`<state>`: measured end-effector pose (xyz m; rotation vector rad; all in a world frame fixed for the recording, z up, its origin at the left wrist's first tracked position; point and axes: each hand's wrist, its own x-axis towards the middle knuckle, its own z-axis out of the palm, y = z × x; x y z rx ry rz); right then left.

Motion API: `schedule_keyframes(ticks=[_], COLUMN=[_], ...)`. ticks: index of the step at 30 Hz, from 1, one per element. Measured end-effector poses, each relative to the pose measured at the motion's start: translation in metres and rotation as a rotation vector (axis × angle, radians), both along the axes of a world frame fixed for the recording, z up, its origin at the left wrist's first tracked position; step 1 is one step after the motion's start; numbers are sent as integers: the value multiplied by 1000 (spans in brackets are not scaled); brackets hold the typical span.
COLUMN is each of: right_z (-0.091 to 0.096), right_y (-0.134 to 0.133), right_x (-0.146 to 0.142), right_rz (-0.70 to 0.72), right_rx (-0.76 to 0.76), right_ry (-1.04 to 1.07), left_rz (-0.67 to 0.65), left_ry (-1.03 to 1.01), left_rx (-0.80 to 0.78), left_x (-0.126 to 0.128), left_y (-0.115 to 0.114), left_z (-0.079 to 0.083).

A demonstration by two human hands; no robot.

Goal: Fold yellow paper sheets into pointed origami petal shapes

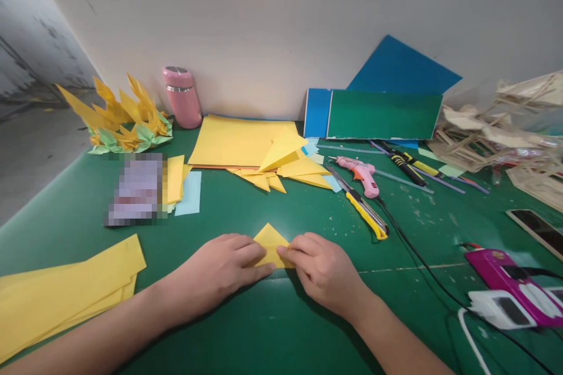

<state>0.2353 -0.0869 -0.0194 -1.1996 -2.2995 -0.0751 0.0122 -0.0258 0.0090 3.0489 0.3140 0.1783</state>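
A small folded yellow paper triangle (269,238) lies on the green table (281,316) in front of me. My left hand (220,269) rests on its left side, fingers flat and pressing the paper down. My right hand (323,266) pinches the paper's right edge between thumb and fingers. Both hands meet over the fold, which hides the lower part of the paper.
Yellow paper strips (61,293) lie at the near left, a yellow sheet stack (237,140) with folded triangles behind. Paper flowers (123,120), pink bottle (182,96), pink glue gun (360,173), yellow utility knife (367,211), magenta device (510,281), cables and wooden models (497,129) are on the right.
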Motion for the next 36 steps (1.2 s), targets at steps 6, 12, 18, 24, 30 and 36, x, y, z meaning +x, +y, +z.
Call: schedule_keyframes(ticks=[6, 12, 18, 24, 30, 36], right_z=[4, 5, 7, 18, 16, 15], right_y=[-4, -1, -1, -4, 0, 8], right_x=[2, -5, -10, -12, -14, -16], right_rz=[-51, 71, 64, 64, -19, -106], right_rx=[-29, -109, -220, -290, -228, -217], right_ry=[4, -50, -25, 33, -42, -90], left_rz=[30, 44, 132, 209, 244, 390], left_ry=[-54, -36, -8, 68, -132, -271], left_rx=[-23, -24, 27, 125, 28, 77], left_x=[0, 2, 3, 5, 0, 11], left_y=[-2, -3, -6, -11, 2, 31], left_z=[0, 2, 2, 4, 0, 0])
